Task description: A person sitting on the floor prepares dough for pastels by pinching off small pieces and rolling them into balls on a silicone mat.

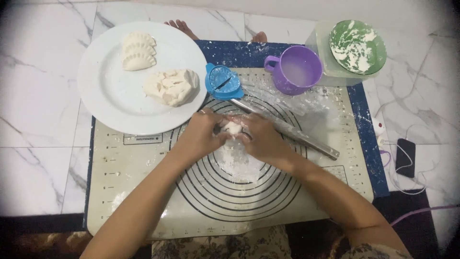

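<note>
Dough piece between both grips (fingertips)

A white plate carries three folded dumplings and a dough lump; nearby stand a purple mug and a green bowl.

Small piece of dough: pale white, soft and floury, roughly rounded, only its upper face visible. It sits pinched between the fingers of the left hand and the right hand, which close around it from either side, palms turned inward. The piece is held just above a floured patch at the centre of the ringed pastry mat; whether it touches the mat cannot be told.
</note>
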